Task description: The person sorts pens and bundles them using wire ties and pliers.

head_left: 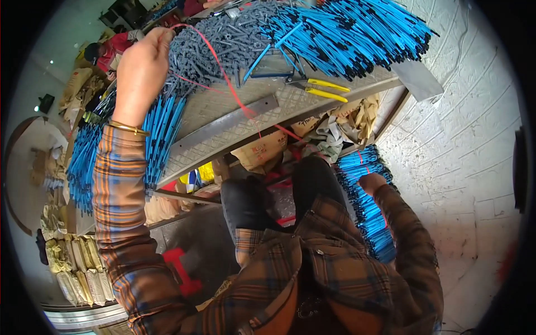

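Observation:
My left hand (144, 70) is raised at the table's far left, with thumb and fingers pinched on a thin red string (215, 54). From there the string hangs in a loop across the table and runs over its front edge toward my knees. Low at my right side, my right hand (371, 183) is curled at the upper part of a stack of tied bundles of thin blue rods with black ends (368, 218). Its fingertips are hidden, so what they hold does not show. Red bands circle some of these bundles.
On the metal table (223, 114) lie loose blue rods (357, 33), a heap of small grey plastic pieces (223, 44), yellow-handled pliers (326, 89) and a flat metal bar (223, 125). More blue rods (162, 137) lie by my left forearm. Sacks (259, 151) sit below. Another person (109, 53) works at far left.

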A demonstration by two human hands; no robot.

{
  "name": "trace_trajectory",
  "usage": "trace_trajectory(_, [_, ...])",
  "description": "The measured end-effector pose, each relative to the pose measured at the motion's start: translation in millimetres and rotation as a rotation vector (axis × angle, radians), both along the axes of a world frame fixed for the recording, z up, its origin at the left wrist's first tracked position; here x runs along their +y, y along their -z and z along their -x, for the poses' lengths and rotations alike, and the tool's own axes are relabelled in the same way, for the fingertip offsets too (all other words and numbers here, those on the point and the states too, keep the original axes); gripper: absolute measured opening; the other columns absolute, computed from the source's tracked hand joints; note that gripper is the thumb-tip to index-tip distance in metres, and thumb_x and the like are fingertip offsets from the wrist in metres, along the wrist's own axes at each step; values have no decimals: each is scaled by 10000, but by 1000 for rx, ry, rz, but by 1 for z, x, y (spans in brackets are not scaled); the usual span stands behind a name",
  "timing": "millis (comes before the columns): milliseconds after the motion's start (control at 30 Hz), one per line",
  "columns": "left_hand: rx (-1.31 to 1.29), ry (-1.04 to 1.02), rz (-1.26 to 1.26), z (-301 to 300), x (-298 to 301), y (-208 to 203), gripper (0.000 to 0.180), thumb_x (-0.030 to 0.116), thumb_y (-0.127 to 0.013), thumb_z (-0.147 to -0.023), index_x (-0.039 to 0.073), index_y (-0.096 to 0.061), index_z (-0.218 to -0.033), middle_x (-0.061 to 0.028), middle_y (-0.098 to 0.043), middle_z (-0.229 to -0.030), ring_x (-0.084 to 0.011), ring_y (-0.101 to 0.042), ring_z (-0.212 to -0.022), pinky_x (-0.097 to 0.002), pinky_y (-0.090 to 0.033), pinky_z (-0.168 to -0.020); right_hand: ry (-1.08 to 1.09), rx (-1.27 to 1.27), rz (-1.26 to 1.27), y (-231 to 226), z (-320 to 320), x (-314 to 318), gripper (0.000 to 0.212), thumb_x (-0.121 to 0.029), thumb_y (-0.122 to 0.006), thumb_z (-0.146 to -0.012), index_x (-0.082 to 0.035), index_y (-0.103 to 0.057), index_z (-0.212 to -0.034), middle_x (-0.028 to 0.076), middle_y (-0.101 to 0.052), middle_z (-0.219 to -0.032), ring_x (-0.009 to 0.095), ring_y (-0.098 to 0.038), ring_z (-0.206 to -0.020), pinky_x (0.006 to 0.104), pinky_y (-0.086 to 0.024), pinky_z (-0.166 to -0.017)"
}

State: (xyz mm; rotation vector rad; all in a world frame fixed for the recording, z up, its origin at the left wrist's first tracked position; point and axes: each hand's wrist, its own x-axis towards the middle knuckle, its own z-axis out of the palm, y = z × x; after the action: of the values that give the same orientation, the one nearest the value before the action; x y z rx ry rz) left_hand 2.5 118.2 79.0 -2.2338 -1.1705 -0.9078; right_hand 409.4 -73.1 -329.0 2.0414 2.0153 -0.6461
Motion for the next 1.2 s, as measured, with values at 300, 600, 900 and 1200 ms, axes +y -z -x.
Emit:
trace_trajectory(300, [17,-25,-2,7,-48,-17,241,217,-488,-913,45,-585,-1051,-162,-613,-864,-212,-607,-785,-271,-454,-708,-470,795,-146,-178,184,12,599,-263,-589,-818,-57,-321,-1312,112,-631,-785,256,-628,-726,338,-496,-646])
trace_trajectory(600, [2,-78,231,103,-113,-43,181,184,-515,-870,70,-600,-982,-184,-585,-741,-370,-565,-690,-398,-453,-575,-578,2234,-174,-327,370,89,806,-231,-553,-881,-183,46,-1419,29,-533,-741,62,-438,-528,231,-397,-524])
trace_trajectory(900, [-256,-236,545,272,-115,-25,184,139,-513,-863,21,-596,-978,-150,-586,-676,-301,-556,-590,-338,-442,-562,-714,2510,-62,-368,419,96,305,-309,-394,-946,-87,-452,-1148,-6,-462,-575,69,-339,-409,248,-335,-449])
trace_trajectory(1200, [-910,-231,636,414,-78,48,209,107,-501,-854,-38,-593,-973,-34,-570,-718,-138,-546,-619,-249,-441,-552,-70,1687,-165,-294,480,170,294,-339,-454,-926,-63,-557,-935,26,-624,-790,89,-538,-606,229,-401,-546])
